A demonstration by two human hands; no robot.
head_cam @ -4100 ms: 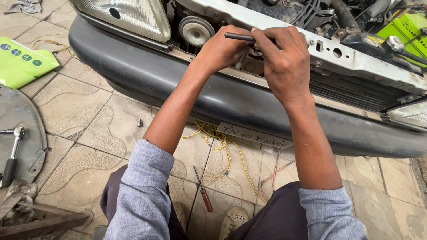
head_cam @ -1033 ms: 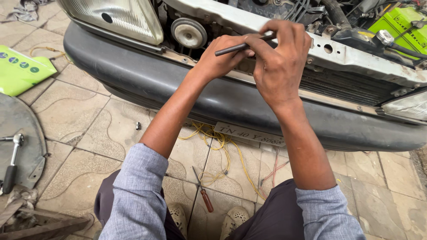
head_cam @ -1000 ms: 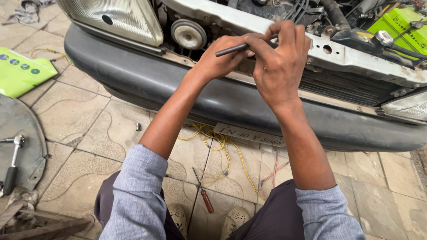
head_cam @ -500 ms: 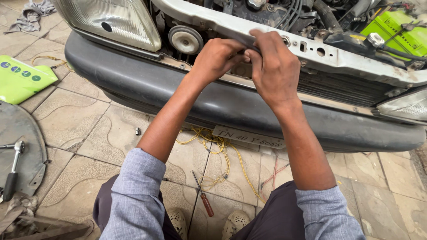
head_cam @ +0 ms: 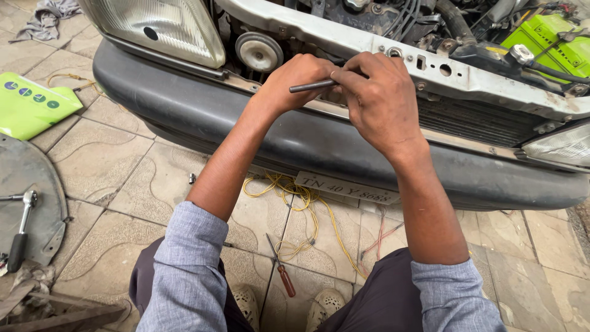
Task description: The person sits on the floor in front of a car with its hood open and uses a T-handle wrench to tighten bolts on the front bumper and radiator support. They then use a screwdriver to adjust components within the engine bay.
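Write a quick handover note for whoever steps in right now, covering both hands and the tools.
Left hand and right hand together grip a thin dark metal rod tool at the car's open front, above the grey bumper.
Red-handled screwdriver and tangled yellow wire lie on the tiled floor between the feet.
Ratchet wrench rests on the round grey plate, far left.
Grille is off; how far the rod's work has got is hidden.

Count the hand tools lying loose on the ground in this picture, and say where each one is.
2: a red-handled screwdriver on the tiles between the person's knees, and a ratchet wrench on the grey metal panel at left. Others may be hidden.
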